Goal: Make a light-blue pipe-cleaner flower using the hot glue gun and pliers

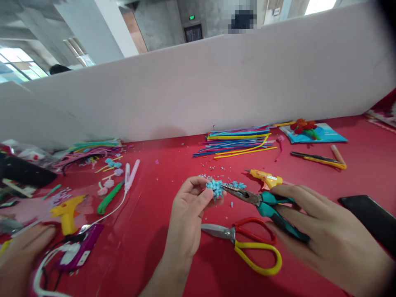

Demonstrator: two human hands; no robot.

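My left hand (188, 214) pinches a small light-blue fuzzy flower (215, 188) between thumb and fingers, just above the red table (148, 231). My right hand (321, 235) grips teal-handled needle-nose pliers (262, 204), and their tips touch the flower from the right. Light-blue scraps (236, 185) lie scattered behind the flower. Scissors with red and yellow handles (247, 243) lie flat on the table, under and between my two hands.
A yellow glue gun (267, 178) lies behind the pliers. Coloured pipe cleaners (238, 142) are piled near the white partition (216, 82). A black phone (371, 220) lies at the right. Another person's hand (21, 255), a second glue gun (66, 212) and a power strip (78, 251) are at the left.
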